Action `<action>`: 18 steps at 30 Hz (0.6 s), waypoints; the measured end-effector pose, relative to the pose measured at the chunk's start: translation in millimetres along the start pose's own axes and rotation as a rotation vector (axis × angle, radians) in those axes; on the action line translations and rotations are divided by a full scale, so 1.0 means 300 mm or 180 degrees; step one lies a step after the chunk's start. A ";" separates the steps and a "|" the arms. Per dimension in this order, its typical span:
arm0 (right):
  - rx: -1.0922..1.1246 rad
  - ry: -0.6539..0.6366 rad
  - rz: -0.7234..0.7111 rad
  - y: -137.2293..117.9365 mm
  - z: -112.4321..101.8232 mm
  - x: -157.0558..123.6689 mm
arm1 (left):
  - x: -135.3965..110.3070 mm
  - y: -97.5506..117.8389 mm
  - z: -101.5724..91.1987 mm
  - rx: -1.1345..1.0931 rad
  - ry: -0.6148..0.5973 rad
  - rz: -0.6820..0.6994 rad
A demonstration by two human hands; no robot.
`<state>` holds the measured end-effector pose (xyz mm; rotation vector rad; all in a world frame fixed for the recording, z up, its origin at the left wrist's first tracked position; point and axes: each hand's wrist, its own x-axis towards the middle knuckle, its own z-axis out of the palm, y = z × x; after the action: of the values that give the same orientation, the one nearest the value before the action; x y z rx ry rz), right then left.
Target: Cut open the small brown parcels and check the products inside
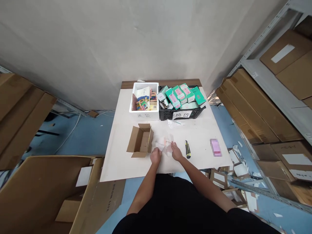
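Note:
My left hand (155,155) and my right hand (175,151) rest on the white table (117,156), both touching a clear plastic bag (165,144) with a small pinkish item inside. My left hand's fingers are curled on the bag's left edge. My right hand lies on its right side with fingers stretched toward it. A small open cardboard box (140,140) stands just left of my left hand. A yellow-and-black utility knife (187,149) lies right of my right hand.
At the table's back stand a white foam box (144,113) of colourful items and a black crate (181,113) of green-and-pink boxes. A pink object (215,147) lies at the right. Large cartons sit on the floor at left and on shelves at right.

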<state>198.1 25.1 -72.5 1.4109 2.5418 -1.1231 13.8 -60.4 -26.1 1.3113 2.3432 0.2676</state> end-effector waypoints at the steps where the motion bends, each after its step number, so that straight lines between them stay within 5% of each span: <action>1: 0.0157 0.0152 -0.0121 0.021 -0.015 -0.010 | -0.004 -0.027 0.001 0.0071 -0.0112 -0.0243; 4: 0.0603 0.0650 -0.0011 0.096 -0.049 -0.053 | -0.024 -0.102 -0.001 0.0241 -0.0535 -0.0631; 9: 0.1107 0.1291 0.1412 0.193 -0.059 -0.142 | -0.031 -0.135 -0.014 0.0254 -0.0985 -0.0781; 13: 0.0812 0.1775 0.1121 0.158 -0.048 -0.152 | -0.011 -0.101 -0.021 0.0125 -0.1195 -0.0883; 15: 0.0537 0.1525 0.0681 0.114 -0.040 -0.119 | -0.003 -0.066 -0.020 -0.0048 -0.1234 -0.0729; 18: 0.0291 0.0596 0.0273 0.061 -0.021 -0.042 | 0.015 0.001 -0.008 -0.0506 -0.1225 -0.0264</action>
<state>221.1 25.8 -74.1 1.7059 2.5502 -1.1584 10.8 -56.3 -25.1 1.0781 2.0021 0.1552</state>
